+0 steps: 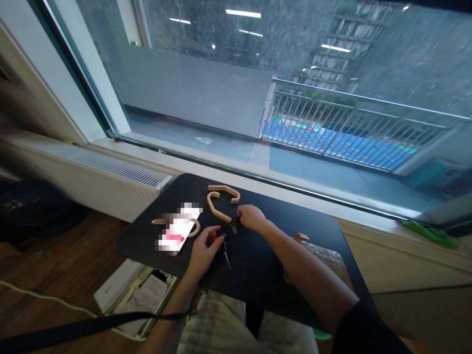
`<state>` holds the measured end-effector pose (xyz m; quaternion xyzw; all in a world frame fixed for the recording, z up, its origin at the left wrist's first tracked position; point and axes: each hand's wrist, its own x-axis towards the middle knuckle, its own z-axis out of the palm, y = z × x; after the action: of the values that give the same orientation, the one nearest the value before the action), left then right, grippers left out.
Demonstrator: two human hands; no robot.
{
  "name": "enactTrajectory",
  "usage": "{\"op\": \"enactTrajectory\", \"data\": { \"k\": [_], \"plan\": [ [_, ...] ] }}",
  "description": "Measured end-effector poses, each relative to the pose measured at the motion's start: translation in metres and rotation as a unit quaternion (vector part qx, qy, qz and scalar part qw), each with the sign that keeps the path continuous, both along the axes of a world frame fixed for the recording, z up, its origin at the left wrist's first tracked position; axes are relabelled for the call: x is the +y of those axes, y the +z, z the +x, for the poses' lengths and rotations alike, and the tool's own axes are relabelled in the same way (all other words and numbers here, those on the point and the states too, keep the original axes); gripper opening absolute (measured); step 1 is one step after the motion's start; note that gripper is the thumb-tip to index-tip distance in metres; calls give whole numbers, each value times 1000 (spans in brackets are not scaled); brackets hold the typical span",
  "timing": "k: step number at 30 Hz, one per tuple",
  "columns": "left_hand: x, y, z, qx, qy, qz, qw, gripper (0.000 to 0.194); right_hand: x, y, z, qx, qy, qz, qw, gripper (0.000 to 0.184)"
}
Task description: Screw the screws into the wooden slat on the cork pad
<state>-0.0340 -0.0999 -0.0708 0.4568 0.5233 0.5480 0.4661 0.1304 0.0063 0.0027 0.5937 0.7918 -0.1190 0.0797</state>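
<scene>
My right hand is closed in a pinch by the end of a bent wooden hook. A small dark piece and several thin metal pins lie right at its fingertips; what exactly it grips is too small to tell. My left hand has its fingers curled together, and whatever they hold is hidden. A thin metal rod slants down from beside those fingers; whether it is held or lies on the table, I cannot tell. Beyond both hands rests a second wooden hook.
The black table stands against the window sill. A bright, blurred-out flat panel lies left, with a curved wooden piece over it. Bubble wrap and another wooden piece lie right. An open white box sits below left.
</scene>
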Motion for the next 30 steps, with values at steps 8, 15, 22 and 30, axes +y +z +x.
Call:
{"op": "enactTrajectory", "data": {
  "k": [8, 15, 22, 30],
  "plan": [
    [1, 2, -2, 21, 7, 6, 1000, 40, -1, 2, 1, -22, -8, 29, 999, 27],
    [2, 2, -3, 35, 10, 10, 999, 43, -3, 4, 0, 5, 7, 36, 999, 26],
    [1, 12, -3, 37, 17, -3, 999, 45, -3, -2, 3, 109, -53, 53, 991, 17],
    [1, 15, -4, 24, 20, 3, 1000, 47, 2, 5, 18, 315, -120, 55, 940, 7]
  ]
}}
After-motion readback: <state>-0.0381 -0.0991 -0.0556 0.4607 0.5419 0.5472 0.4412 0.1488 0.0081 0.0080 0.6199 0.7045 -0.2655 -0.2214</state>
